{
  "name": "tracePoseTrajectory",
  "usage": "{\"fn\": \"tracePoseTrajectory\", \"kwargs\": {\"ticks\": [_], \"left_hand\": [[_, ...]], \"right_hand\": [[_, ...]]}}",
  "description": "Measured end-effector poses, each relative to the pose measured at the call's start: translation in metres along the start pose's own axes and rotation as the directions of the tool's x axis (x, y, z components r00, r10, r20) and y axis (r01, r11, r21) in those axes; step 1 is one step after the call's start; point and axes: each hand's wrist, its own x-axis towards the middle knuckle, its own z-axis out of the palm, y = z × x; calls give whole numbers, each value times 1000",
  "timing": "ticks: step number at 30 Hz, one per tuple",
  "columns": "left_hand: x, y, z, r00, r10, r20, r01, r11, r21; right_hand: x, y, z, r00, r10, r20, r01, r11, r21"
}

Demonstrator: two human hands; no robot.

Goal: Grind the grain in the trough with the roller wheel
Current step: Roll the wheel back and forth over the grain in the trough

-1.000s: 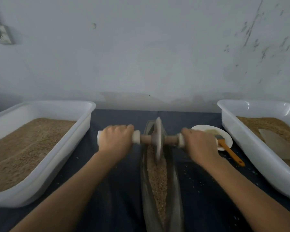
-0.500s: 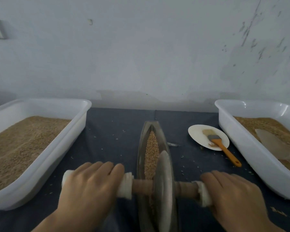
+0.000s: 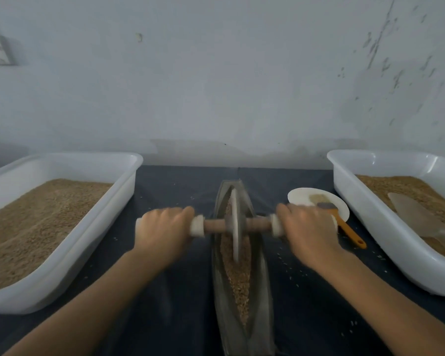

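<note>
- Trough [image 3: 261, 276]: a long, narrow metal vessel, pointed at the far end, lying lengthwise on the dark cloth [image 3: 170, 291] in the middle of the table; the near end runs out of view at the bottom edge.
- Grain [image 3: 238, 276]: a brown strip lying along the bottom of the trough, from the far part down toward the near end.
- Roller wheel [image 3: 233, 224]: a thin grey disc standing upright on edge in the far half of the trough, its lower rim down in the grain; a wooden axle [image 3: 215, 225] passes through it crosswise, with white wrapping at each end.
- Left hand [image 3: 162, 231]: fingers curled over the left grip of the axle, clamped on it — knuckles up, somewhat blurred.
- Right hand [image 3: 307, 233]: fingers likewise wrapped round the right grip; the hold is firm.
- Left tub [image 3: 108, 214]: white plastic, filled with brown grain; stands well left of the trough.
- Right tub [image 3: 365, 219]: white plastic, also holding grain; a pale scoop [image 3: 416, 217] lies on top of it.
- White plate [image 3: 301, 197]: sits between the trough and the right tub, partly hidden by the right hand; a brush with an orange handle [image 3: 351, 233] rests across it.
- Loose grains are scattered on the cloth around the trough.
</note>
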Motion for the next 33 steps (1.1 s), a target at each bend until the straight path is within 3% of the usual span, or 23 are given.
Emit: {"fn": "tracePoseTrajectory", "kwargs": {"ticks": [4, 6, 10, 14, 17, 22, 26, 29, 33], "left_hand": [[-62, 8, -41, 961, 166, -222, -180, 983, -43], [-75, 10, -48, 944, 185, -273, -199, 980, -23], [-41, 9, -28, 978, 183, -104, -184, 983, -6], [32, 1, 6, 999, -28, -43, 32, 996, 84], [56, -1, 17, 995, -101, -20, 101, 994, 49], [3, 0, -3, 1000, -10, 20, 10, 999, 33], [-60, 7, -40, 972, 184, -149, -192, 981, -39], [-72, 5, -40, 970, 191, -149, -199, 979, -37], [-24, 0, -6, 987, 125, -106, -127, 992, -13]], "right_hand": [[-69, 1, -24, 991, -58, -119, 74, 987, 140], [-79, 2, -27, 996, -65, -66, 74, 986, 148], [-48, 3, -7, 1000, -26, -13, 27, 992, 124], [24, 10, 19, 998, 33, -49, -35, 999, -41], [55, 10, 23, 997, 58, -55, -59, 998, -34], [-2, 2, 1, 998, 13, -57, -11, 1000, 29], [-68, 4, -28, 989, -83, -123, 100, 985, 137], [-79, 4, -31, 993, -96, -63, 105, 984, 145], [-34, 2, -9, 997, -51, -64, 54, 998, 39]]}}
